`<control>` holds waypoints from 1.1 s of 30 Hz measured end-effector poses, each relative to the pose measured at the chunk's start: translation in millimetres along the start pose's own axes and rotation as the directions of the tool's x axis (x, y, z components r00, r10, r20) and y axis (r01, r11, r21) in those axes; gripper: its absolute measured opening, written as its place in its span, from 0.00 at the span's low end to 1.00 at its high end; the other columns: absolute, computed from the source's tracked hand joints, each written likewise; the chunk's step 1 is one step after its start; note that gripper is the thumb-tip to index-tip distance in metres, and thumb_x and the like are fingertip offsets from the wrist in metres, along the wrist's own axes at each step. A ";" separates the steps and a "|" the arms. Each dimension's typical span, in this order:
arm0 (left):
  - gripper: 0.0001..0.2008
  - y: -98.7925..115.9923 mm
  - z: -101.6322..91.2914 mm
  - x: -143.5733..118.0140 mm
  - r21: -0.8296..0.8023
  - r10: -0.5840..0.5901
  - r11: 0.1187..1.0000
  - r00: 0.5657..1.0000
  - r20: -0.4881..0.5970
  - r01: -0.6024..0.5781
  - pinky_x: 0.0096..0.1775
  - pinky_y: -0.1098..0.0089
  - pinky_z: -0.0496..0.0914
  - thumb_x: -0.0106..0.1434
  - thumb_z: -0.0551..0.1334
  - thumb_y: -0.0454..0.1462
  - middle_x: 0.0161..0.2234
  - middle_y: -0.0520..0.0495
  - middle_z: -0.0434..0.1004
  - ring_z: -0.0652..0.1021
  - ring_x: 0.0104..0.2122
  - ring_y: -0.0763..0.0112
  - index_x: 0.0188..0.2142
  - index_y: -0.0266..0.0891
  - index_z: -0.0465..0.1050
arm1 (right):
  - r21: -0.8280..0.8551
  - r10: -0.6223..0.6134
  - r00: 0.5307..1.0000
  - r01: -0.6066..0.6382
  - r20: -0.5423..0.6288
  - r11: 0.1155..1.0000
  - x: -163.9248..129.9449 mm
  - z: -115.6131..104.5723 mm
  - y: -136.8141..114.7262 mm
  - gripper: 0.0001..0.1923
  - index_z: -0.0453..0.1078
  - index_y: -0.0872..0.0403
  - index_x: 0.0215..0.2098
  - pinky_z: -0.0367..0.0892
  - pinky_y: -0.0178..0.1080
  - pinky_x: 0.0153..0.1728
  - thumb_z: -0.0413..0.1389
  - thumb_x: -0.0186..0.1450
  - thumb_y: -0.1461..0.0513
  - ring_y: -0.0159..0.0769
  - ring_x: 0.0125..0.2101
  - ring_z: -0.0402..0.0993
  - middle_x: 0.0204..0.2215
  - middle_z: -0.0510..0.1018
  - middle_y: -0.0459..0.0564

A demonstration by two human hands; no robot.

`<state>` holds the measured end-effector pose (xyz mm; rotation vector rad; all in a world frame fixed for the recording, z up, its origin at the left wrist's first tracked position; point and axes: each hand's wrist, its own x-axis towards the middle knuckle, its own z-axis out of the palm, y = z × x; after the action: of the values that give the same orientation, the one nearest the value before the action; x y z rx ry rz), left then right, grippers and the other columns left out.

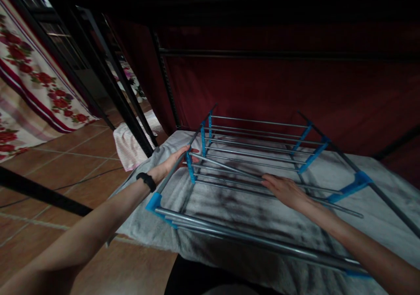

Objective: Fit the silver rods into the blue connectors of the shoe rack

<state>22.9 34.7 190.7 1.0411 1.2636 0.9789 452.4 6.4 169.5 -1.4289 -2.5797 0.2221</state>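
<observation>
A metal rack (252, 148) of thin silver rods and blue plastic connectors lies in front of me on a grey blanket. My left hand (180, 157) is wrapped around its left side tube, at a blue connector (190, 168). Between thumb and fingers, my right hand (285, 191) grips a thin metal rod (229, 168). That rod slants across the rack: its left end meets the connector by my left hand, while the right end (357, 215) sticks out loose beyond my right wrist. My right fingertips are partly hidden behind the hand.
The grey blanket (223, 218) spreads under the rack. Black metal posts (108, 85) stand at the left, near a flowered cloth (42, 78) and a striped cloth (126, 144). A dark red curtain (278, 89) hangs behind. Brown floor tiles (82, 155) show at the left.
</observation>
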 end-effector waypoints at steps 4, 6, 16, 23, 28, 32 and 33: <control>0.32 2.6 2.4 -2.5 0.020 -0.010 1.000 1.000 -0.013 0.010 0.49 0.51 0.68 0.59 0.60 0.61 0.36 0.38 0.83 0.79 0.42 0.48 0.50 0.38 0.76 | -0.019 -0.024 0.999 0.024 0.022 1.000 0.2 0.7 3.9 0.18 0.71 0.47 0.48 0.66 0.38 0.33 0.40 0.76 0.54 0.42 0.37 0.80 0.37 0.82 0.47; 0.33 2.7 2.5 -3.2 0.026 -0.006 1.000 1.000 -0.017 0.006 0.50 0.50 0.68 0.58 0.60 0.61 0.37 0.39 0.83 0.79 0.42 0.48 0.50 0.39 0.75 | -0.019 -0.052 0.999 0.052 0.006 0.998 0.2 2.3 6.2 0.18 0.71 0.47 0.48 0.67 0.39 0.34 0.40 0.76 0.55 0.42 0.39 0.81 0.40 0.82 0.48; 0.30 1.1 0.8 -3.9 -0.007 0.014 1.000 1.000 -0.006 -0.014 0.49 0.50 0.67 0.61 0.60 0.59 0.36 0.37 0.83 0.80 0.43 0.47 0.48 0.37 0.76 | -0.089 -0.149 0.983 0.140 -0.106 0.986 6.2 3.6 15.4 0.20 0.72 0.49 0.51 0.69 0.40 0.37 0.40 0.76 0.54 0.42 0.42 0.79 0.44 0.81 0.53; 0.30 2.8 2.5 -6.0 -0.006 0.009 1.000 1.000 -0.010 -0.009 0.50 0.50 0.66 0.62 0.58 0.58 0.34 0.37 0.83 0.79 0.44 0.46 0.48 0.35 0.76 | -0.117 -0.180 0.976 0.165 -0.123 0.979 8.7 6.7 16.7 0.22 0.73 0.50 0.51 0.69 0.39 0.37 0.39 0.77 0.53 0.42 0.42 0.79 0.46 0.80 0.54; 0.30 1.7 3.3 -8.0 0.000 0.016 1.000 0.999 -0.037 -0.016 0.51 0.50 0.69 0.62 0.59 0.58 0.38 0.38 0.83 0.80 0.45 0.48 0.50 0.38 0.75 | -0.068 -0.175 0.981 0.170 -0.081 0.983 15.8 3.3 21.1 0.21 0.71 0.50 0.55 0.70 0.41 0.42 0.41 0.76 0.54 0.43 0.45 0.79 0.50 0.80 0.53; 0.30 1.3 1.8 -8.5 0.011 0.008 1.000 1.000 0.005 -0.008 0.53 0.51 0.70 0.60 0.60 0.59 0.40 0.40 0.84 0.79 0.50 0.47 0.50 0.40 0.75 | -0.045 -0.138 0.988 0.135 -0.074 0.990 20.9 0.1 17.2 0.20 0.71 0.49 0.54 0.68 0.40 0.44 0.41 0.77 0.54 0.42 0.47 0.78 0.51 0.79 0.52; 0.30 1.7 0.3 -7.2 0.033 -0.009 0.999 1.000 0.010 0.009 0.53 0.52 0.70 0.59 0.60 0.60 0.40 0.41 0.84 0.79 0.50 0.47 0.50 0.41 0.75 | -0.037 -0.118 0.990 0.115 -0.077 0.993 21.6 -0.7 14.6 0.19 0.72 0.49 0.53 0.68 0.39 0.44 0.41 0.77 0.54 0.41 0.47 0.77 0.50 0.79 0.52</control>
<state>22.8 28.1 194.1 1.0639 1.2790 0.9470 453.4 32.4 169.0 -1.2650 -2.6029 0.1050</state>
